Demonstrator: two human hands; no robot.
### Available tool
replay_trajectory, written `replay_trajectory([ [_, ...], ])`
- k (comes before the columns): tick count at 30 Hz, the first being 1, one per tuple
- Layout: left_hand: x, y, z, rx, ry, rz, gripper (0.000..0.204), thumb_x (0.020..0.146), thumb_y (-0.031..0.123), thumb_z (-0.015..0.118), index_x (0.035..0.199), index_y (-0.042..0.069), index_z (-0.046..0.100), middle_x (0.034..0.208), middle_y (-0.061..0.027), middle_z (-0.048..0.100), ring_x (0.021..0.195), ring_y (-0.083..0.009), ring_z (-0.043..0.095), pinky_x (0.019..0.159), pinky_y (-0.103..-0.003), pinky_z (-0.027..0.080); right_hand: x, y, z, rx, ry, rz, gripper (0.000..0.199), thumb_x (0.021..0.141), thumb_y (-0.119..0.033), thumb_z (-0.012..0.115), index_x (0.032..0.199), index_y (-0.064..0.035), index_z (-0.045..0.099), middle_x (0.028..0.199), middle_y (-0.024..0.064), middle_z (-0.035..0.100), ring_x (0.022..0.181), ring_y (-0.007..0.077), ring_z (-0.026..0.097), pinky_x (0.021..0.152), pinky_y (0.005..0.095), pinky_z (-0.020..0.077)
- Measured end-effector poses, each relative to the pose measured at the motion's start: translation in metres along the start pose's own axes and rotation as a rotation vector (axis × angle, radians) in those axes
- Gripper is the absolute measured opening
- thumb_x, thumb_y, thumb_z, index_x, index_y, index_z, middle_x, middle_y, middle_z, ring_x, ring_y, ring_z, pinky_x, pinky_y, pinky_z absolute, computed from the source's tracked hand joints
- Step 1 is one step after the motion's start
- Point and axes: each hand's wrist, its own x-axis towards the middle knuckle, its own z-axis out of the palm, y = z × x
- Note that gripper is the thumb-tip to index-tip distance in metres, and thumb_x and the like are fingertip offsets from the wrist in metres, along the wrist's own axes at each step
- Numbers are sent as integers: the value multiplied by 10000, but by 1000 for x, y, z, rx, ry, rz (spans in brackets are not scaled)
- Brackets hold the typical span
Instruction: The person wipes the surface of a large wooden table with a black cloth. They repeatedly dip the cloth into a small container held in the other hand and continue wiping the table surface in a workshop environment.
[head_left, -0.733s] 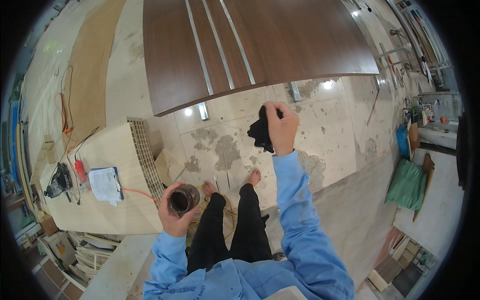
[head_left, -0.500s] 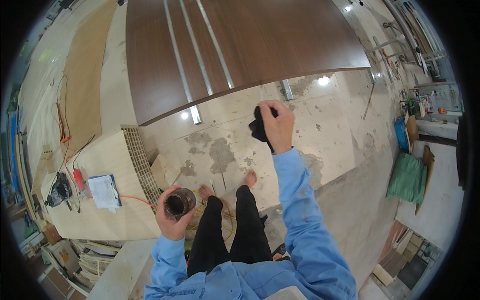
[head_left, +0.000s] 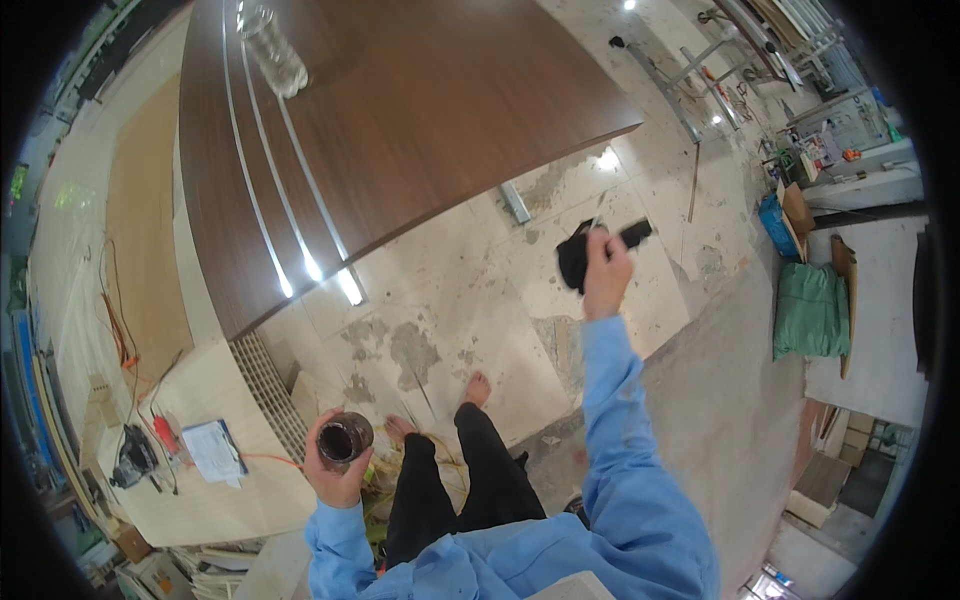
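Black cloth (head_left: 573, 262) is pinched in the right hand (head_left: 607, 268), above the floor (head_left: 460, 260) and short of the brown board (head_left: 430, 110); its long axis slants, one narrow end pointing up and right. Left hand (head_left: 333, 478) curls around a dark jar (head_left: 345, 437), mouth facing up. Clear bottle (head_left: 273, 52) is on the board.
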Motion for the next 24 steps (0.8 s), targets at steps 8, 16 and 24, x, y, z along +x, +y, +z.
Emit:
replay_trajectory([
  [8, 11, 61, -6, 106, -100, 71, 716, 704, 3, 826, 1357, -2, 532, 1318, -147, 619, 1223, -238, 601, 1068, -370, 472, -97, -42, -2, 581, -399, 810, 131, 1019, -119, 626, 1054, -1, 673, 946, 47, 712, 893, 130, 673, 808, 289, 547],
  [16, 41, 75, -63, 82, 48, 226, 655, 727, 55, 865, 1318, 31, 584, 1256, -129, 652, 1166, -253, 640, 1012, -361, 500, -98, -239, 123, 851, -786, 452, 123, 1026, -92, 620, 1058, 19, 662, 966, 46, 699, 879, 112, 649, 787, 261, 524],
  [24, 91, 43, -201, 9, 191, 317, 655, 717, 71, 879, 1307, 44, 597, 1195, -134, 660, 1113, -268, 653, 983, -364, 512, -89, -304, 325, 233, -569, -455, 114, 953, -125, 691, 996, -19, 696, 961, 72, 717, 919, 233, 666, 848, 334, 511],
])
